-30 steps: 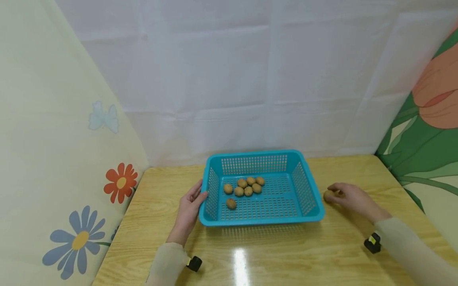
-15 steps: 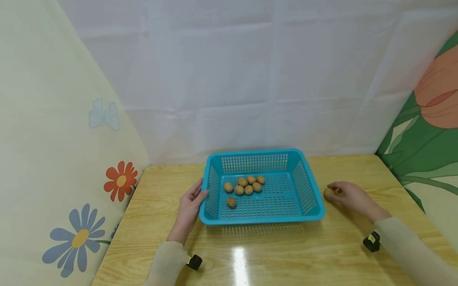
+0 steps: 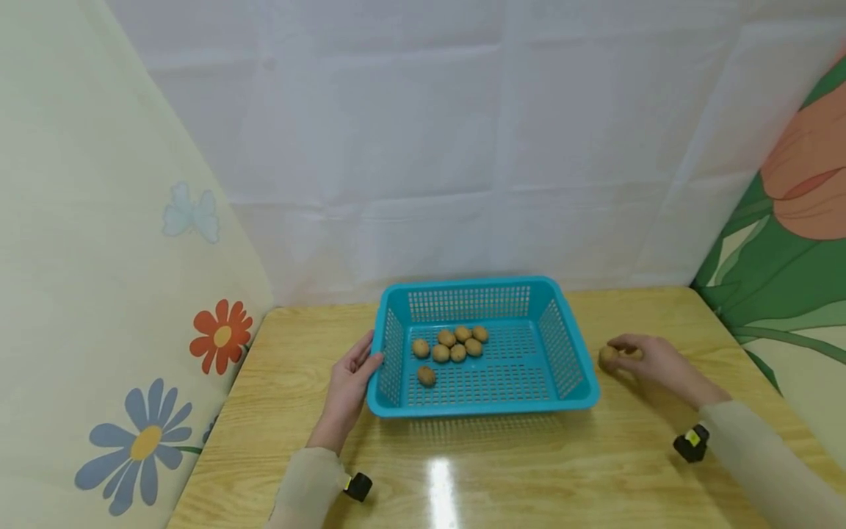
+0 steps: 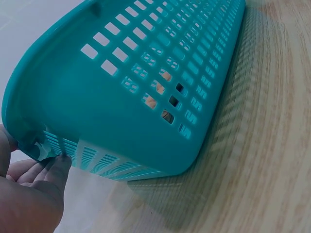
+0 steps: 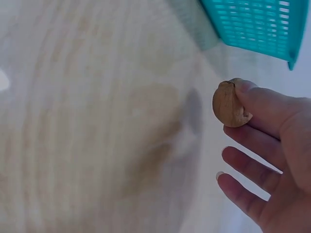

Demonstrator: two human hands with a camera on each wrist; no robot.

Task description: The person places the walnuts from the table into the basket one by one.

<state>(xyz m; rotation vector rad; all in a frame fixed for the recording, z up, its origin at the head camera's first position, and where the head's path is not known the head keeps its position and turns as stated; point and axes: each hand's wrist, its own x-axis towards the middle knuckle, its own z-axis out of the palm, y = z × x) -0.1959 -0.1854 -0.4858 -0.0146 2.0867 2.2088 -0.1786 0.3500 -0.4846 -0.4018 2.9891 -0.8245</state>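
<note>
A turquoise plastic basket (image 3: 482, 406) with pierced walls stands on the wooden table, and several brown walnuts (image 3: 426, 376) lie on its floor, mostly in the left half. My left hand (image 3: 348, 383) grips the basket's left rim, thumb over the top; in the left wrist view its fingers (image 4: 57, 170) press the wall from outside. To the right of the basket, my right hand (image 3: 657, 365) pinches one walnut (image 5: 228, 104) between thumb and index finger. The other fingers of that hand are spread apart in the right wrist view.
The light wood table (image 3: 529, 470) reaches back to a white sheet (image 3: 396, 147). Painted flower panels close off the left side (image 3: 142, 441) and the right side (image 3: 793, 279). Each wrist carries a small black camera (image 3: 358, 486).
My right hand, with the walnut, has shifted very slightly to the right, away from the basket. The left hand stays on the rim, and the walnuts in the basket have not moved.
</note>
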